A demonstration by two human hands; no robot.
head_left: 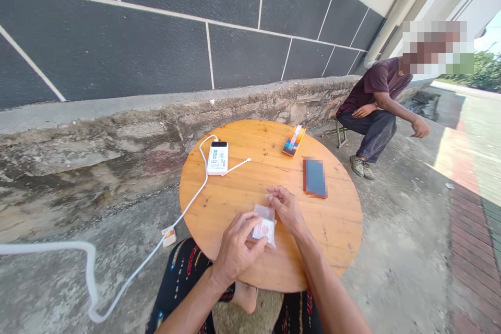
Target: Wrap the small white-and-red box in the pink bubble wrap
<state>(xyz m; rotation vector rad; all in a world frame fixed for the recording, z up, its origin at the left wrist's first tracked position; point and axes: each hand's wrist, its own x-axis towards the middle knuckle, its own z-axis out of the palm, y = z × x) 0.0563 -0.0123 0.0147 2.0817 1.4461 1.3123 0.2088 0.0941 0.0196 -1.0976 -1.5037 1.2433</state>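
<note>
A small clear plastic packet [263,228] with a white label and red print lies at the near middle of the round wooden table. My left hand [237,244] grips its left side, with the thumb at the lower edge and the fingers along the top left. Just beyond the packet's upper right corner is my right hand [287,211], its thumb and fingers curled together. Whether anything small is between those fingertips cannot be made out.
On the table [336,240] are a white power bank [217,158] with a white cable, an orange and blue box [294,140] and a blurred phone-like slab [314,177]. The cable [188,209] drops off the left edge. A person [378,99] sits at the right; a dark wall [156,52] stands behind.
</note>
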